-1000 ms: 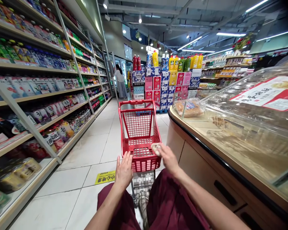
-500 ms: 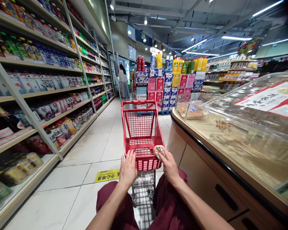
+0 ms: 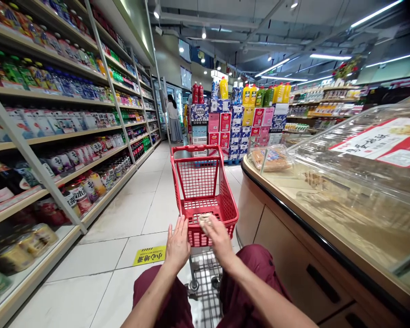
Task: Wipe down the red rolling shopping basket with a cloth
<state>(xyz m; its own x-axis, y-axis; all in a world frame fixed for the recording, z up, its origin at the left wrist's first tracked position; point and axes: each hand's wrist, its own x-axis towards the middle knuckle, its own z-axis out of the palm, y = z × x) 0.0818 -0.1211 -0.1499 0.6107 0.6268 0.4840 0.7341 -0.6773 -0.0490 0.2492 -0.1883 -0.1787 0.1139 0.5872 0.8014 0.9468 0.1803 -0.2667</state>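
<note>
The right hand (image 3: 218, 238) holds a pale cloth (image 3: 205, 219) at the near edge of the red shopping cart (image 3: 198, 205), the left hand (image 3: 178, 243) at its near-left corner; a clear food pack (image 3: 272, 158) sits at the bench's (image 3: 287, 253) far-left corner.

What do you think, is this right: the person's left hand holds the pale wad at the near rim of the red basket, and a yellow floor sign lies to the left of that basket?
Not quite: the head view shows the pale wad in the right hand, not the left hand. The near rim of the red basket and the yellow floor sign to its left are correct.
</note>
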